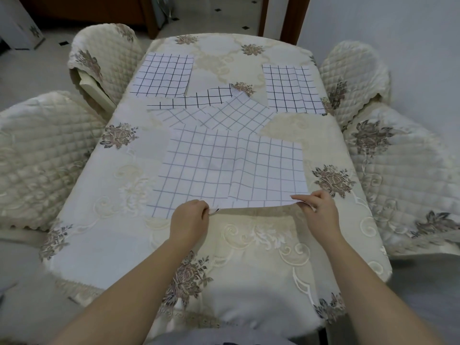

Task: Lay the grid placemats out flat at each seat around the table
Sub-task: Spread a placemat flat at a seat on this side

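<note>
Both hands are at the lower middle of the frame, on the front edge of the big grid placemat (224,168) lying at the centre of the tabletop (99,245). The left hand (190,216) has its fingers (202,207) curled, pinching that edge a little in from the mat's left corner. The right hand (317,207) pinches the same edge near its right corner. The edge is raised slightly off the cream flowered tablecloth (249,235), with a shadow under it. A ridge runs up the mat's middle, and I cannot tell whether it is a fold or an overlap. Just beyond it, a few more grid mats (234,113) lie crooked and overlapping. One mat (164,74) lies flat at the upper left and another (291,89) at the upper right, each beside a quilted chair (107,56). More quilted chairs stand at the left and right edges of the frame.
</note>
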Action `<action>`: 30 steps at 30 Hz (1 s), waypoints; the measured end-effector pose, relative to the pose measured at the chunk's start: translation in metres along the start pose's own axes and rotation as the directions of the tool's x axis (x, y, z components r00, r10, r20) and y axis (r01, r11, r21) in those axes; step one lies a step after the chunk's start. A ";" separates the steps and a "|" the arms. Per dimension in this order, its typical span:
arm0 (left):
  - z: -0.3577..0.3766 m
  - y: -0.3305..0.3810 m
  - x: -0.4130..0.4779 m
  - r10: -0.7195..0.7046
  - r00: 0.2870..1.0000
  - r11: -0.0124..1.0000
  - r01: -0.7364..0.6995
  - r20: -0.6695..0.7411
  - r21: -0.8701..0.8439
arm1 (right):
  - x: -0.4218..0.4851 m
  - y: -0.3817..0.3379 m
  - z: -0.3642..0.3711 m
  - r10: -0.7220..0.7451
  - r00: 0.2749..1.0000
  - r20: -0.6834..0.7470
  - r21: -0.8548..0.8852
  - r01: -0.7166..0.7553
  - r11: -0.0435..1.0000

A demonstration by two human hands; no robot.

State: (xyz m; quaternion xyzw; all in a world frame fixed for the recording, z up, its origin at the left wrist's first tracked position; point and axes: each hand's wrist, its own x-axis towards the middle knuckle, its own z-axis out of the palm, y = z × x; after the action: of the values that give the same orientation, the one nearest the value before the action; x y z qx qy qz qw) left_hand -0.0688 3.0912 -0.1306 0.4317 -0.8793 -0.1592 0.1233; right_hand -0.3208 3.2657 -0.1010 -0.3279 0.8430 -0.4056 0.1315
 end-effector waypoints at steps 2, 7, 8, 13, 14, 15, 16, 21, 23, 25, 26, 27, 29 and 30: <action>0.000 0.000 -0.005 0.004 1.000 1.000 -0.004 0.008 -0.006 | -0.006 0.006 -0.005 0.042 0.999 -0.027 -0.006 -0.042 0.999; -0.002 -0.005 -0.016 -0.058 0.998 0.996 0.057 -0.014 -0.070 | -0.020 0.026 -0.023 0.218 0.976 -0.001 -0.024 -0.218 0.976; -0.004 -0.008 -0.017 -0.087 0.995 0.993 0.083 -0.045 -0.087 | -0.023 0.030 -0.025 0.255 0.967 0.010 0.015 -0.255 0.967; -0.019 -0.031 -0.022 -0.395 0.915 0.913 0.381 -0.084 -0.147 | -0.033 0.037 -0.027 0.474 0.876 0.094 0.393 -0.470 0.790; -0.022 -0.035 -0.022 -0.453 0.890 0.886 0.441 -0.060 -0.144 | -0.034 0.040 -0.026 0.506 0.856 0.105 0.445 -0.495 0.746; -0.023 -0.039 -0.021 -0.494 0.869 0.863 0.485 -0.029 -0.142 | -0.034 0.041 -0.026 0.539 0.836 0.109 0.490 -0.517 0.702; -0.024 -0.042 -0.021 -0.521 0.853 0.843 0.517 0.008 -0.150 | -0.035 0.042 -0.026 0.572 0.814 0.106 0.536 -0.531 0.656; -0.028 -0.053 -0.015 -0.573 0.809 0.782 0.587 0.127 -0.208 | -0.029 0.033 -0.026 0.717 0.672 0.184 0.769 -0.553 0.321; -0.029 -0.055 -0.015 -0.582 0.798 0.770 0.602 0.154 -0.211 | -0.028 0.036 -0.024 0.728 0.663 0.174 0.754 -0.565 0.334; -0.028 -0.058 -0.015 -0.583 0.795 0.766 0.607 0.168 -0.211 | -0.026 0.042 -0.021 0.729 0.668 0.150 0.705 -0.589 0.395; -0.028 -0.060 -0.015 -0.576 0.800 0.770 0.600 0.168 -0.215 | -0.026 0.045 -0.020 0.736 0.662 0.142 0.686 -0.602 0.409; -0.027 -0.063 -0.016 -0.574 0.803 0.769 0.596 0.162 -0.230 | -0.027 0.045 -0.019 0.747 0.651 0.136 0.678 -0.611 0.409; -0.026 -0.067 -0.017 -0.585 0.798 0.751 0.601 0.147 -0.275 | -0.027 0.045 -0.019 0.765 0.629 0.139 0.674 -0.626 0.392; -0.026 -0.068 -0.017 -0.589 0.796 0.745 0.602 0.141 -0.287 | -0.027 0.045 -0.018 0.772 0.619 0.145 0.672 -0.634 0.382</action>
State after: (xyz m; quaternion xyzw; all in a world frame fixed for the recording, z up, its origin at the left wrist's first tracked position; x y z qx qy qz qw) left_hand -0.0005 3.0616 -0.1344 0.6604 -0.6605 -0.3382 0.1153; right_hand -0.3297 3.3149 -0.1255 0.1741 0.7033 -0.6120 0.3172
